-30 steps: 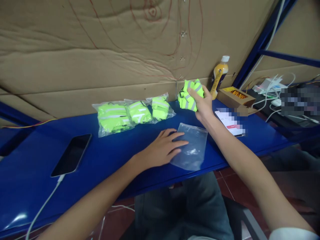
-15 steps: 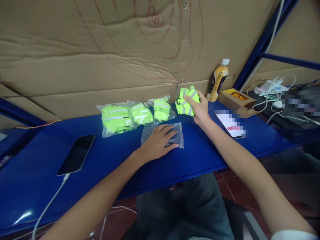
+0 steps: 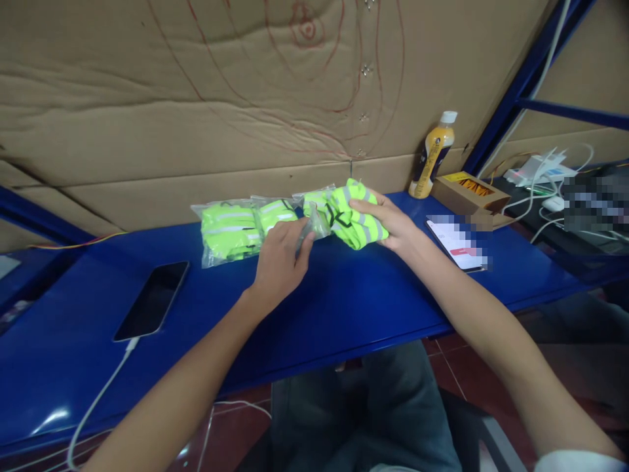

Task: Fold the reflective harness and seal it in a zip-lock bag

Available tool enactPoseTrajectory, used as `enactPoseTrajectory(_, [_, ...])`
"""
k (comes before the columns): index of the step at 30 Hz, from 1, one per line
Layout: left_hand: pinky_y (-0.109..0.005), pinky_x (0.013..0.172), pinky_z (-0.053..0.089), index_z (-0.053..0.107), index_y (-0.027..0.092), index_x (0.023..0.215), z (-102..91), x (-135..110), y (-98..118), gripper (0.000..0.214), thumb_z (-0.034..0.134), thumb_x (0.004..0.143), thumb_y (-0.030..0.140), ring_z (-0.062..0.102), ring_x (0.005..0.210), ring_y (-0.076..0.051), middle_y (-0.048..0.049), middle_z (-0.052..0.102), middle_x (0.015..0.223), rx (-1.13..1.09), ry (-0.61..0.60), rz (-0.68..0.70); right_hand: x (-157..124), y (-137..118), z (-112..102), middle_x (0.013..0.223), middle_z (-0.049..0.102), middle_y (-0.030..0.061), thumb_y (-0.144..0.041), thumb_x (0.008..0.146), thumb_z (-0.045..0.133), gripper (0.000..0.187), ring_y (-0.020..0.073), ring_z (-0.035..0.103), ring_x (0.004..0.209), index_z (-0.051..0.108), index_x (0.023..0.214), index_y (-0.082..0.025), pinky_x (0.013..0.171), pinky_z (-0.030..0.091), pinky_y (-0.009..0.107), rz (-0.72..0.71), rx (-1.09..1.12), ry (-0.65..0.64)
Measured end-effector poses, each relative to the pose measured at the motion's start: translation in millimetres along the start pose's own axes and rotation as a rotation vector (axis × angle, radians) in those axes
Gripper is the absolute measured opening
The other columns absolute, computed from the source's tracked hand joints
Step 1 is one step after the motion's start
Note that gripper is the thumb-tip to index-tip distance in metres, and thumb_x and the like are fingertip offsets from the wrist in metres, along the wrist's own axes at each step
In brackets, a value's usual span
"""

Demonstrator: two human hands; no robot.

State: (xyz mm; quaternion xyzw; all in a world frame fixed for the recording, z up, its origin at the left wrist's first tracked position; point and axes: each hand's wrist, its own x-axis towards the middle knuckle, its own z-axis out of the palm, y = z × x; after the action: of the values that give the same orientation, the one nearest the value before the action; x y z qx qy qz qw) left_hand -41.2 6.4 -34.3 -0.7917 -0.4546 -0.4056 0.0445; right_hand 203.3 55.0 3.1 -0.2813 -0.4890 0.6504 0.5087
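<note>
right fingers: fingers point(image 3: 366, 205) curled round folded hi-vis vest point(image 3: 354, 218), gripping it from the right side
right hand: right hand point(image 3: 396, 226) holds the vest just above the bench point(image 3: 344, 301), mid-back area
left fingers: pinched shut on the edge of a clear plastic bag point(image 3: 310, 229), thumb against forefinger
left hand: left hand point(image 3: 279, 265) raised off the bench, just left of the vest; bag mouth sits against the vest's left end
vest: neon yellow, grey reflective stripes, bunched, partly at the bag opening; can't tell if any of it is inside
behind: bagged vests point(image 3: 230, 229) in a row along the cardboard wall point(image 3: 196, 131), touching each other
left side: phone point(image 3: 152, 300) flat on bench, white cable plugged in
right side: bottle point(image 3: 433, 155) upright by wall, open box point(image 3: 464, 191) beside it
</note>
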Motion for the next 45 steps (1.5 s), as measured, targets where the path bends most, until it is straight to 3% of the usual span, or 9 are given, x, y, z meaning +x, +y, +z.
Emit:
enactPoseTrajectory(5, [-0.049,0.107,0.05,0.077,0.02,0.128,-0.8,-2,5,0.041,0.044,0.113,0.041,0.069,0.12,-0.034,-0.0145,0.079,0.123,-0.041,0.083,0.056,-2,0,-1,0.093,0.083,0.0026,-0.032,0.057,0.108,0.063,0.0165,0.078,0.075,0.078,0.11,-0.018,0.074,0.069,0.028,0.136,-0.012,-0.146])
enactPoseTrajectory(14, [-0.047,0.111,0.051,0.077,0.024,0.135,-0.8,-1,4,0.043,0.045,0.114,0.043,0.071,0.123,-0.031,-0.0108,0.081,0.127,-0.15,0.073,0.06,-4,-7,-19,0.088,0.083,0.0027,-0.034,0.063,0.105,0.056,0.0157,0.078,0.069,0.078,0.109,-0.016,0.064,0.066,0.023,0.113,-0.044,-0.28])
enactPoseTrajectory(21, [-0.04,0.099,0.054,0.078,0.022,0.133,1.6,-6,10,0.046,0.042,0.116,0.044,0.075,0.113,-0.03,-0.0111,0.082,0.123,-0.209,0.112,-0.021,0,-7,-19,0.088,0.085,0.0053,-0.026,0.059,0.107,0.054,0.0173,0.08,0.07,0.08,0.105,-0.015,0.066,0.068,0.024,0.253,-0.061,-0.254])
enactPoseTrajectory(26, [-0.043,0.105,0.053,0.08,0.024,0.129,-1.4,-4,12,0.047,0.044,0.114,0.05,0.072,0.116,-0.03,-0.01,0.082,0.119,-0.265,0.029,0.014,1,-8,-26,0.089,0.085,0.0053,-0.025,0.057,0.107,0.056,0.0176,0.08,0.07,0.08,0.104,-0.015,0.066,0.068,0.025,0.281,-0.092,-0.268])
enactPoseTrajectory(30, [-0.049,0.113,0.049,0.074,0.024,0.137,-4.2,-2,10,0.048,0.046,0.112,0.053,0.067,0.126,-0.032,-0.0115,0.078,0.13,-0.26,0.025,-0.046,-2,-8,-24,0.093,0.083,0.0036,-0.037,0.06,0.106,0.062,0.0178,0.078,0.073,0.079,0.111,-0.017,0.068,0.067,0.028,0.104,-0.154,-0.195])
enactPoseTrajectory(35, [-0.054,0.118,0.046,0.068,0.019,0.144,-5.1,0,11,0.051,0.043,0.113,0.05,0.062,0.134,-0.035,-0.0162,0.072,0.139,-0.155,0.014,-0.052,-4,-7,-6,0.106,0.079,0.0026,-0.049,0.068,0.101,0.053,0.0258,0.077,0.102,0.076,0.109,-0.024,0.095,0.065,0.04,-0.416,-0.354,0.224])
enactPoseTrajectory(38, [-0.057,0.121,0.044,0.066,0.017,0.144,-3.9,0,16,0.052,0.044,0.113,0.053,0.061,0.138,-0.036,-0.0187,0.071,0.141,-0.177,-0.039,-0.063,-8,-2,5,0.117,0.077,0.0061,-0.052,0.072,0.097,0.052,0.033,0.07,0.123,0.075,0.112,-0.026,0.112,0.058,0.048,-0.606,-0.512,0.38])
enactPoseTrajectory(42, [-0.056,0.128,0.041,0.044,0.025,0.165,-2.3,1,28,0.066,0.055,0.11,0.059,0.05,0.156,-0.035,-0.0186,0.053,0.166,-0.54,-0.024,-0.09,-18,17,22,0.123,0.076,0.0084,-0.051,0.075,0.096,0.055,0.0352,0.068,0.126,0.075,0.121,-0.028,0.118,0.053,0.053,-0.75,-0.67,0.322])
enactPoseTrajectory(45, [-0.047,0.124,0.049,0.039,0.03,0.165,2.0,1,34,0.074,0.06,0.105,0.068,0.052,0.154,-0.032,-0.0165,0.049,0.168,-0.87,-0.07,-0.125,-24,32,36,0.123,0.077,0.009,-0.054,0.081,0.092,0.054,0.0334,0.071,0.119,0.074,0.125,-0.029,0.114,0.055,0.052,-0.828,-0.75,0.197])
